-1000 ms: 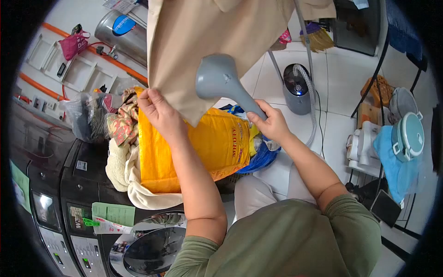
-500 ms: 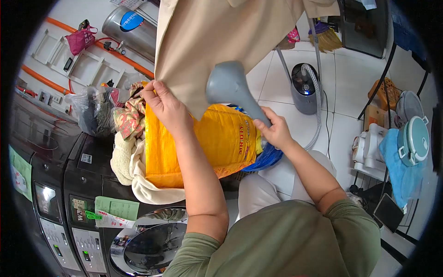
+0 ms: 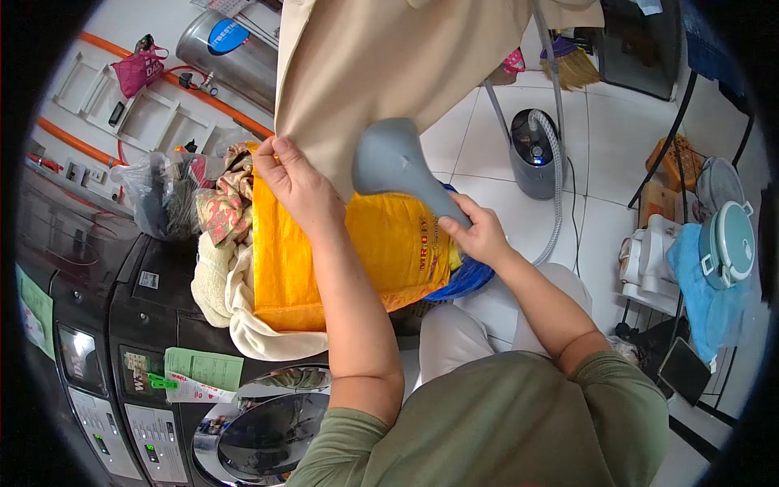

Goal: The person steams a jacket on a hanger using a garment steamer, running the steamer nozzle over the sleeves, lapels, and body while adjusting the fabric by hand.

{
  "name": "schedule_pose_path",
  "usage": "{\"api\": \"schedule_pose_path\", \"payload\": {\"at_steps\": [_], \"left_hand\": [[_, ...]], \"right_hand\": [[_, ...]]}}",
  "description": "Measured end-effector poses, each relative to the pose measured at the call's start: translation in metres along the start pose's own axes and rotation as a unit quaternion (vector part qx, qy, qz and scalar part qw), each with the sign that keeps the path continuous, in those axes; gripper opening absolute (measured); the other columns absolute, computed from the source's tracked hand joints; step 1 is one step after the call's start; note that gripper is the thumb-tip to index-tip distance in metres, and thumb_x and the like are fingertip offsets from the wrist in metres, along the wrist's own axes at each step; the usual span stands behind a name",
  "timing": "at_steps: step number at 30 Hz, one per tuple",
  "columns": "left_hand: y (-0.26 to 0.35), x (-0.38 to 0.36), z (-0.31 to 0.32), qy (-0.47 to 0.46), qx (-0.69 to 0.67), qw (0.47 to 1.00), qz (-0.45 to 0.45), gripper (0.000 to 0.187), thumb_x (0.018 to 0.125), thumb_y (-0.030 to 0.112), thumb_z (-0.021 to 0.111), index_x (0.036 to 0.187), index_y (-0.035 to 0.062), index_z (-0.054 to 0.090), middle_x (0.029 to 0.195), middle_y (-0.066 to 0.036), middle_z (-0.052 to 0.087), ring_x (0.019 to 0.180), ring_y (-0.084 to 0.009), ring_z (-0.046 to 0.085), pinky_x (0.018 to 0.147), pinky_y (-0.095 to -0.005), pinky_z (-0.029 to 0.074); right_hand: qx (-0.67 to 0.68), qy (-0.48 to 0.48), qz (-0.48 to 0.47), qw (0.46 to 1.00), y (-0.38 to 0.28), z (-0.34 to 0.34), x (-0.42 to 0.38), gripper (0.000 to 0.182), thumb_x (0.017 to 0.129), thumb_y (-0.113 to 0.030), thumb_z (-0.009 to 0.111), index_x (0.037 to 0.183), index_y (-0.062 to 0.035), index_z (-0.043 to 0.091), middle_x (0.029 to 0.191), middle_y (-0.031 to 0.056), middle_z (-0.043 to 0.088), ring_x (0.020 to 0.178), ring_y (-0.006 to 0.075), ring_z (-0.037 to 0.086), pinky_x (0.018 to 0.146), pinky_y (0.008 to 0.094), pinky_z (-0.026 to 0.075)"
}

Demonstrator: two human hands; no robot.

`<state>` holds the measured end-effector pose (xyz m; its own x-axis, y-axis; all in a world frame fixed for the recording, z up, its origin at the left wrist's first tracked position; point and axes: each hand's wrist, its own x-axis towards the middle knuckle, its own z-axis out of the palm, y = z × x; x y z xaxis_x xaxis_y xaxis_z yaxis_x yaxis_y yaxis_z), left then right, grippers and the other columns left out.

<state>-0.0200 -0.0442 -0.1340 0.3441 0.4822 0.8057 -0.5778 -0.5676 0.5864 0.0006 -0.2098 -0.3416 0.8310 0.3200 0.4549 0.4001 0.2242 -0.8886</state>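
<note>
A beige garment (image 3: 389, 73) hangs at the top of the head view. My left hand (image 3: 296, 183) pinches its lower left edge and draws the cloth out. In my right hand (image 3: 479, 231) is the handle of a grey garment steamer head (image 3: 393, 162), its wide end against the lower part of the cloth. A ribbed hose (image 3: 557, 203) runs to the dark steamer base (image 3: 534, 154) on the tiled floor. Below my hands a yellow bag (image 3: 292, 280) lies on its side, with cream cloth (image 3: 251, 312) and a floral cloth (image 3: 227, 203) at its left end.
Dark front-loading machines (image 3: 142, 325) line the left, one with a round glass door (image 3: 272, 430). To the right, a rack holds a teal-lidded container (image 3: 728, 243) and a blue towel (image 3: 690, 276). A broom (image 3: 572, 65) stands behind the steamer base.
The steamer head has moved slightly left and down along the cloth, tilting as my right hand shifts. My left hand keeps its pinch on the garment's edge.
</note>
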Motion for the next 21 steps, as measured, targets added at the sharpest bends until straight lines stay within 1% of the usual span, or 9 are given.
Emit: {"api": "schedule_pose_path", "payload": {"at_steps": [1, 4, 7, 8, 14, 17, 18, 20, 21], "left_hand": [[0.0, 0.0, -0.001, 0.001, 0.006, 1.0, -0.001, 0.019, 0.108, 0.025, 0.048, 0.102, 0.0079, 0.05, 0.089, 0.003, 0.047, 0.082, -0.0059, 0.041, 0.075, -0.0227, 0.038], [-0.001, 0.001, -0.002, -0.008, 0.01, 1.0, 0.002, 0.018, 0.108, 0.026, 0.047, 0.102, 0.0092, 0.049, 0.091, 0.001, 0.05, 0.084, -0.0073, 0.046, 0.076, -0.024, 0.043], [-0.002, 0.001, -0.003, -0.015, 0.001, 1.0, -0.001, 0.018, 0.108, 0.027, 0.047, 0.103, 0.0098, 0.048, 0.092, 0.0, 0.052, 0.084, -0.0081, 0.049, 0.076, -0.0244, 0.045], [-0.002, 0.001, -0.003, -0.016, -0.004, 1.0, -0.002, 0.018, 0.108, 0.027, 0.047, 0.103, 0.0097, 0.048, 0.091, 0.0, 0.052, 0.084, -0.0081, 0.049, 0.076, -0.0242, 0.045], [0.0, 0.003, -0.002, 0.004, 0.018, 1.0, 0.01, 0.017, 0.107, 0.026, 0.05, 0.103, 0.0097, 0.048, 0.092, 0.0, 0.054, 0.084, -0.0087, 0.05, 0.077, -0.0239, 0.046], [0.004, 0.004, -0.006, -0.009, -0.01, 1.0, -0.015, 0.02, 0.103, 0.023, 0.059, 0.109, 0.0063, 0.051, 0.096, -0.003, 0.06, 0.085, -0.0095, 0.054, 0.078, -0.0234, 0.046], [0.004, 0.003, -0.009, -0.043, -0.011, 0.998, -0.036, 0.023, 0.101, 0.022, 0.062, 0.112, 0.0043, 0.052, 0.097, -0.004, 0.062, 0.086, -0.01, 0.056, 0.079, -0.0237, 0.047], [0.005, 0.002, -0.019, -0.111, -0.013, 0.991, -0.077, 0.031, 0.097, 0.02, 0.069, 0.117, 0.0002, 0.055, 0.101, -0.005, 0.066, 0.087, -0.011, 0.06, 0.082, -0.0243, 0.048], [0.009, 0.002, -0.026, -0.16, 0.014, 0.979, -0.125, 0.034, 0.095, 0.019, 0.07, 0.118, -0.0014, 0.055, 0.103, -0.006, 0.067, 0.089, -0.0114, 0.061, 0.083, -0.0247, 0.048]], "right_hand": [[0.014, -0.007, 0.035, 0.999, -0.004, -0.001, 0.001, 0.047, 0.093, -0.034, 0.071, 0.124, -0.0001, 0.061, 0.097, 0.0181, 0.072, 0.088, 0.0298, 0.072, 0.079, 0.0356, 0.054], [0.026, -0.001, 0.057, 0.998, -0.002, -0.004, 0.003, 0.046, 0.093, -0.034, 0.071, 0.123, -0.0002, 0.062, 0.099, 0.0194, 0.072, 0.091, 0.0307, 0.072, 0.08, 0.0361, 0.054], [-0.02, 0.013, -0.036, 0.999, 0.009, 0.002, -0.001, 0.046, 0.093, -0.035, 0.071, 0.122, -0.0004, 0.062, 0.097, 0.0183, 0.071, 0.086, 0.0251, 0.071, 0.078, 0.0342, 0.054], [-0.017, 0.036, -0.083, 0.996, 0.009, 0.006, 0.001, 0.047, 0.093, -0.035, 0.071, 0.122, -0.0002, 0.061, 0.096, 0.0174, 0.071, 0.083, 0.0213, 0.069, 0.077, 0.0328, 0.053], [0.02, 0.043, 0.043, 0.998, 0.015, -0.01, 0.01, 0.045, 0.093, -0.035, 0.071, 0.121, -0.0011, 0.062, 0.088, 0.0133, 0.07, 0.078, 0.0191, 0.067, 0.072, 0.0324, 0.053], [0.021, 0.079, 0.034, 0.996, 0.028, -0.016, 0.023, 0.043, 0.094, -0.035, 0.071, 0.12, -0.0023, 0.062, 0.083, 0.0108, 0.068, 0.075, 0.0177, 0.066, 0.068, 0.0317, 0.052], [0.033, 0.094, 0.012, 0.995, 0.03, -0.018, 0.027, 0.041, 0.094, -0.034, 0.07, 0.12, -0.003, 0.063, 0.08, 0.0091, 0.067, 0.067, 0.0156, 0.064, 0.063, 0.0305, 0.05], [0.035, 0.098, 0.026, 0.994, 0.03, -0.026, 0.035, 0.041, 0.094, -0.034, 0.07, 0.119, -0.0026, 0.063, 0.078, 0.008, 0.067, 0.062, 0.0137, 0.061, 0.059, 0.0297, 0.049], [0.037, 0.101, 0.033, 0.994, 0.027, -0.029, 0.037, 0.04, 0.094, -0.033, 0.07, 0.119, -0.0024, 0.063, 0.077, 0.0075, 0.067, 0.059, 0.0128, 0.06, 0.057, 0.0293, 0.048]]}}
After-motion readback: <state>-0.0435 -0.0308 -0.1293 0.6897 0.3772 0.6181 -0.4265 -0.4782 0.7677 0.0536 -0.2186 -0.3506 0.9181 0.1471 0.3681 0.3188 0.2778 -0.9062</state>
